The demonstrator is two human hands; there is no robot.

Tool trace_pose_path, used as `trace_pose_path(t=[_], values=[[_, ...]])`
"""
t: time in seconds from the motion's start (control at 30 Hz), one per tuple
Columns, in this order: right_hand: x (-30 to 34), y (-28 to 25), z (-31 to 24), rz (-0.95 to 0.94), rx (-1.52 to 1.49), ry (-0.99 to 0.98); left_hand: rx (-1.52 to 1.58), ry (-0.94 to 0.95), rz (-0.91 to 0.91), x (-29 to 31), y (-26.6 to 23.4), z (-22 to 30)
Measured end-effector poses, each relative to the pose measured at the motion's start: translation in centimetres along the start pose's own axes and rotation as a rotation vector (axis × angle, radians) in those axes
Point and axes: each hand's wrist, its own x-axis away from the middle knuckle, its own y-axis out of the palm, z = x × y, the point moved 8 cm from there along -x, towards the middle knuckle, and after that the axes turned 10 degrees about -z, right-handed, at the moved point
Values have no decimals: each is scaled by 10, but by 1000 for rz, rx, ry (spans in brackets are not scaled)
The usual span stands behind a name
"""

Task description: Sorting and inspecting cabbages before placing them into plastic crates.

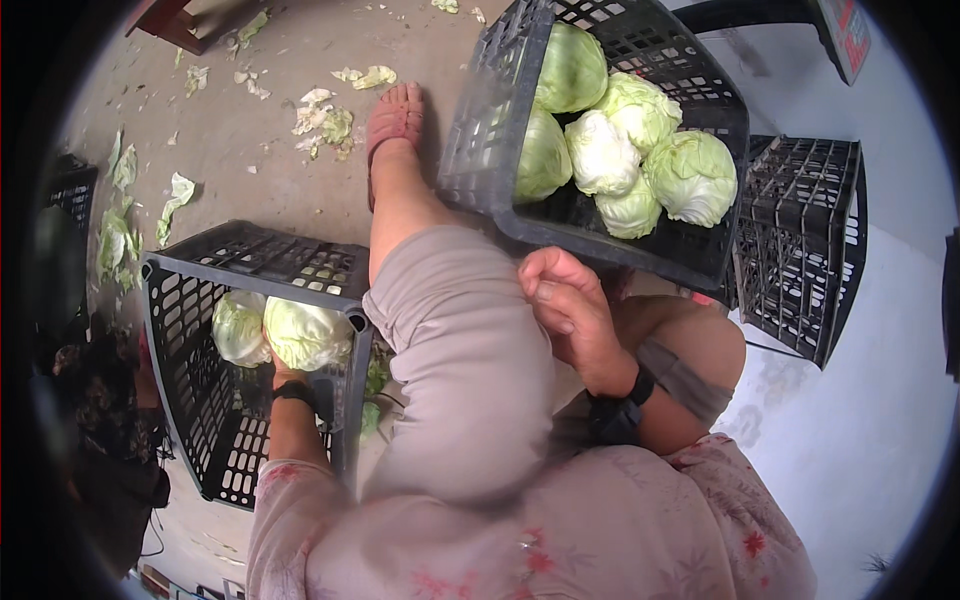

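Note:
My left hand reaches down into a black plastic crate at the left and grips a pale green cabbage. Most of its fingers are hidden by the cabbage. Beside that one, touching it, lies another cabbage. Over my lap, my right hand is raised with its fingers curled in and nothing visible in them. It is nearest to a second black crate, tilted toward me, which holds several cabbages.
Another black crate stands at the right by a white wall. Torn cabbage leaves litter the floor around my sandalled foot. A reddish-brown furniture leg is at the far left. Dark patterned cloth shows at the left edge.

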Motion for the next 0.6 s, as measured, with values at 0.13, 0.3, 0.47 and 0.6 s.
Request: trace_pose_path(t=[0.13,0.3,0.47,0.6], values=[[0,-12,-6,67,9,20,887,-37,72,-12,-29,4],[4,-13,-17,177,284,40,1018,-122,-501,98,125,-61],[6,-18,-13,199,256,12,1173,-280,-1039,504,136,-58],[1,-13,-9,127,273,-18,1228,-359,-931,513,144,-67]])
